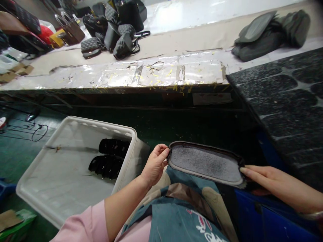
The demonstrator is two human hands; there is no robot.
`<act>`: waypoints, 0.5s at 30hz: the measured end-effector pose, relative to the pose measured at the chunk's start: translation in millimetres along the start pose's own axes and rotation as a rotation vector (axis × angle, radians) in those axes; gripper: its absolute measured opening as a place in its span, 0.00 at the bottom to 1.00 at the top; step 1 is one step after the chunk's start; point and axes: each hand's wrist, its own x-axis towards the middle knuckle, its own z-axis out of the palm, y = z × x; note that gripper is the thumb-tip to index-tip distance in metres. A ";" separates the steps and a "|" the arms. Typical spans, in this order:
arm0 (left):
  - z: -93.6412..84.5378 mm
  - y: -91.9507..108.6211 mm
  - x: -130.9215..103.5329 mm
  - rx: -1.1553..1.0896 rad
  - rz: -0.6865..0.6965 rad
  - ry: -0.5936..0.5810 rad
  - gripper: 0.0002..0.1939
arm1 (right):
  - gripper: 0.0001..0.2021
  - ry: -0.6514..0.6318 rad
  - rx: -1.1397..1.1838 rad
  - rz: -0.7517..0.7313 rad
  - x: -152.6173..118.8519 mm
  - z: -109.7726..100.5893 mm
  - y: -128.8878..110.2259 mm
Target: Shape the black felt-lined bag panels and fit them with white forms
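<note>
Between my two hands, above my lap, is a long oval grey panel with a raised dark rim (204, 162); it looks like the base piece of a bag. My left hand (156, 163) pinches its left end between thumb and fingers. At the right end, my right hand (264, 176) grips the rim with the thumb on top; its other fingers are partly hidden beneath. To the left of my left hand stands a large white plastic bin (75, 174), with two rows of black curved pieces (108, 164) lying inside.
A long workbench (164, 72) with a worn, taped edge runs across in front. Several black quilted bags (118, 32) lie on it, and a stack of dark grey pieces (267, 35) sits at the right. A dark patterned surface (290, 90) borders my right side, above blue material (277, 218).
</note>
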 end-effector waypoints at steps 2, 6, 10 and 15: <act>0.2 2.0 1.1 0.094 0.035 -0.011 0.09 | 0.19 0.001 -0.019 -0.004 -0.5 0.2 -0.6; 2.7 7.6 4.6 0.405 0.161 0.023 0.05 | 0.20 0.002 -0.050 -0.013 0.3 0.3 -0.7; 5.2 12.4 7.7 0.688 0.234 0.032 0.03 | 0.21 -0.003 -0.048 -0.009 1.0 1.3 -0.5; 5.4 16.6 6.6 0.729 0.190 0.011 0.03 | 0.20 -0.005 0.017 0.019 -1.2 3.6 -0.3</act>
